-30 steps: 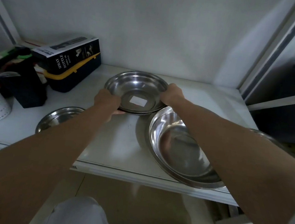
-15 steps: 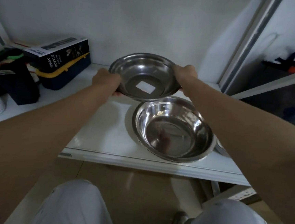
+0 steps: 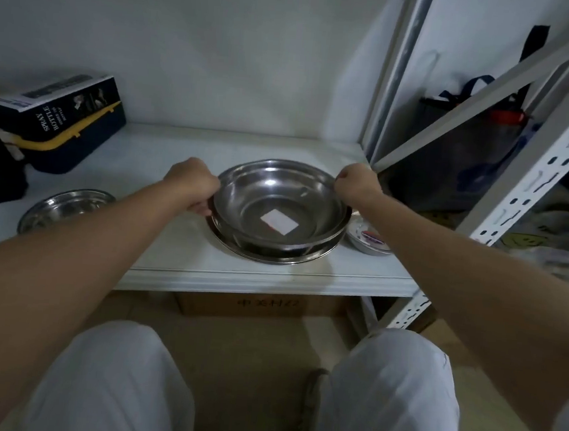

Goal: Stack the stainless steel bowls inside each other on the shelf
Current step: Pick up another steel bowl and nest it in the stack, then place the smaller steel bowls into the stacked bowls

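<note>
A steel bowl with a white label (image 3: 270,200) inside sits nested in a wider steel bowl (image 3: 273,254) on the white shelf (image 3: 175,264). My left hand (image 3: 192,186) grips the labelled bowl's left rim. On its right rim my right hand (image 3: 356,183) is closed. Only the wider bowl's rim shows around the lower edge. A third steel bowl (image 3: 64,204) rests on the shelf to the left, apart from the stack.
A small steel dish (image 3: 367,238) lies right of the stack. A dark spray bottle box (image 3: 54,119) stands at the back left. White slotted shelf posts (image 3: 526,191) rise on the right, with a dark bag (image 3: 467,155) behind. A cardboard box (image 3: 265,304) sits below the shelf.
Both hands have carried the labelled bowl forward and down into the wider bowl. The view has pulled back and shifted.
</note>
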Action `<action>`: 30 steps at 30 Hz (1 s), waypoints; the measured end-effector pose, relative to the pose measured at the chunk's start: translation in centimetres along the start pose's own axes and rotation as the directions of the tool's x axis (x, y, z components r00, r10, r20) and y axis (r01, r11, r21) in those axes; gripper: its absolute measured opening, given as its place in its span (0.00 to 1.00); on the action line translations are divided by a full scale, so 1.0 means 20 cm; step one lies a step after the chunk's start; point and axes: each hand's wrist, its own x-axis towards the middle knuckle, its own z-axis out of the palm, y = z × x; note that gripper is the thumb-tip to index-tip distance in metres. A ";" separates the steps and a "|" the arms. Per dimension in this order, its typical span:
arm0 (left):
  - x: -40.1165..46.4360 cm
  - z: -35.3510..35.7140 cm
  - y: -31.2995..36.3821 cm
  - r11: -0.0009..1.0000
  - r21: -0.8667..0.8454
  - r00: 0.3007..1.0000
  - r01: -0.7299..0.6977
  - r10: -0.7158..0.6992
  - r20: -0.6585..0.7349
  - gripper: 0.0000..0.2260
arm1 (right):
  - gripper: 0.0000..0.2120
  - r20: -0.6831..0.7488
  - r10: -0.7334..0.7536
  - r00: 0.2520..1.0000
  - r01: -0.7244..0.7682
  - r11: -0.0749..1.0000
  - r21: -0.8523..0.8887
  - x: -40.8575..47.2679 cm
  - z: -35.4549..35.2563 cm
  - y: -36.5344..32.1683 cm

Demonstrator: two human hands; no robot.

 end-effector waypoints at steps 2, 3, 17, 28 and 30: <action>0.07 0.07 -0.06 0.996 0.082 1.000 0.027 -0.026 -0.004 0.06 | 0.14 0.064 -0.005 0.998 0.010 0.997 -0.073 0.05 0.09 0.04; 0.08 0.08 -0.08 0.993 0.118 1.000 0.017 -0.015 -0.012 0.05 | 0.14 0.074 -0.009 0.997 0.015 0.996 -0.087 0.04 0.11 0.05; 0.15 0.18 -0.12 0.911 0.359 0.962 -0.201 0.254 -0.105 0.08 | 0.14 -0.062 -0.145 0.987 0.127 0.964 -0.233 0.06 0.17 0.12; 0.16 0.12 -0.17 0.941 0.277 0.972 -0.194 0.222 -0.075 0.12 | 0.15 -0.059 -0.153 0.987 0.142 0.977 -0.161 0.09 0.23 0.06; 0.18 0.07 -0.20 0.944 0.277 0.973 -0.180 0.212 -0.091 0.13 | 0.15 -0.051 -0.166 0.985 0.157 0.977 -0.148 0.11 0.26 0.01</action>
